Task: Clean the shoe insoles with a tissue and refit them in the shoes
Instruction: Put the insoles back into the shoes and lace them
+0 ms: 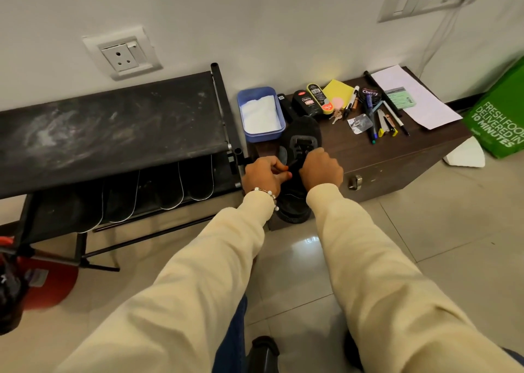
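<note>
From the head view, our left hand (265, 172) and right hand (321, 168) curl their fingers, pinching at the black shoe (300, 137) on the cabinet (397, 157). Insoles (170, 185) lie on the rack, seemingly unfitted; tissue (261, 114) sits boxed.

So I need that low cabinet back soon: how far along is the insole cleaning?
Partway, I'd judge. Done: nothing clearly; whether any insole is wiped can't be told. In hand: left hand and right hand grip at the opening of the black lace-up shoe on the dark wooden cabinet. Left: four dark white-edged insoles still lean on the black shoe rack; white tissues sit in the blue plastic tub.
</note>
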A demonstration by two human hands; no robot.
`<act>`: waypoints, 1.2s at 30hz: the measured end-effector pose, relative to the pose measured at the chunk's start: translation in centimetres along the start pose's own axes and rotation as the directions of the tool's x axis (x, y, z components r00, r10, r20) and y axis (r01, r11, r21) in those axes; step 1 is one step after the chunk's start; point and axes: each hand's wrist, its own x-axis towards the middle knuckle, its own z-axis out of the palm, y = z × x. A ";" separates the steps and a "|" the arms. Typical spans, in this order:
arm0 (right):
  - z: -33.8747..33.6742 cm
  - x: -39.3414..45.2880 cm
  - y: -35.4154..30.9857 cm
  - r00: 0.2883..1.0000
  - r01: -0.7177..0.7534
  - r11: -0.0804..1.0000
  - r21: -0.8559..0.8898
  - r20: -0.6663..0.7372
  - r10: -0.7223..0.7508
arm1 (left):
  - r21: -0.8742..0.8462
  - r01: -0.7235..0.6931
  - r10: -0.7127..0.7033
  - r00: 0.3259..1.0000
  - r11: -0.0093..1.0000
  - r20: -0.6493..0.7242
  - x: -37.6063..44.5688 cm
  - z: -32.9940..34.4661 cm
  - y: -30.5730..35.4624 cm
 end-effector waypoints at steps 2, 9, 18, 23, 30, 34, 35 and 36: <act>-0.3 0.1 0.3 0.997 -0.045 0.996 0.071 0.070 0.040 | 0.015 0.010 -0.010 1.000 1.000 -0.016 0.0 0.0 0.0; -0.9 -0.6 3.7 0.873 -0.411 0.559 0.720 0.487 0.016 | 0.108 0.075 -0.074 0.997 0.991 -0.012 -0.3 0.3 0.0; 0.1 -5.7 5.5 0.934 -0.276 0.728 0.628 0.353 0.050 | 0.128 0.063 -0.069 0.997 0.990 0.042 -4.7 0.5 0.1; 0.0 -12.9 10.3 0.965 -0.240 0.685 0.688 0.246 0.090 | -0.030 -0.046 0.047 0.998 0.999 0.040 -12.1 2.1 -1.9; 6.5 -20.7 18.9 0.871 -0.492 0.591 0.640 0.355 0.341 | 0.072 0.008 -0.029 0.955 0.997 0.296 -19.1 10.0 -5.7; 12.6 -21.2 23.6 0.812 -0.579 0.638 0.508 0.429 0.396 | 0.120 0.162 -0.199 0.863 0.980 0.464 -20.3 16.1 -9.4; 13.5 -21.1 24.1 0.807 -0.584 0.649 0.487 0.437 0.398 | 0.121 0.198 -0.232 0.838 0.973 0.494 -20.4 16.9 -10.1; 14.5 -21.2 24.7 0.797 -0.590 0.668 0.453 0.456 0.395 | 0.128 0.227 -0.260 0.812 0.965 0.523 -20.6 17.5 -10.9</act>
